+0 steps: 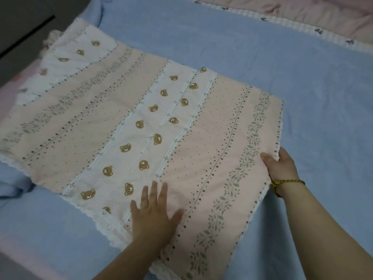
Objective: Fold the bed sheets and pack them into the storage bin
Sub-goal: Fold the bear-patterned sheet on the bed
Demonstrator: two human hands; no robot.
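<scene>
A folded bed sheet [125, 110], pink with white bands, brown bear faces and leaf stripes, lies flat across the blue bed cover [242, 47]. My left hand [153, 215] presses flat on the sheet near its front edge, fingers spread. At the sheet's right edge, my right hand [280, 164] grips the fabric, thumb on top and fingers underneath. A yellow cord bracelet sits on the right wrist. No storage bin is in view.
A pink quilt with a checked border [302, 15] lies along the far right of the bed. The dark floor [18, 23] shows beyond the bed's left edge. Bunched blue fabric [12, 178] lies at the sheet's left front corner.
</scene>
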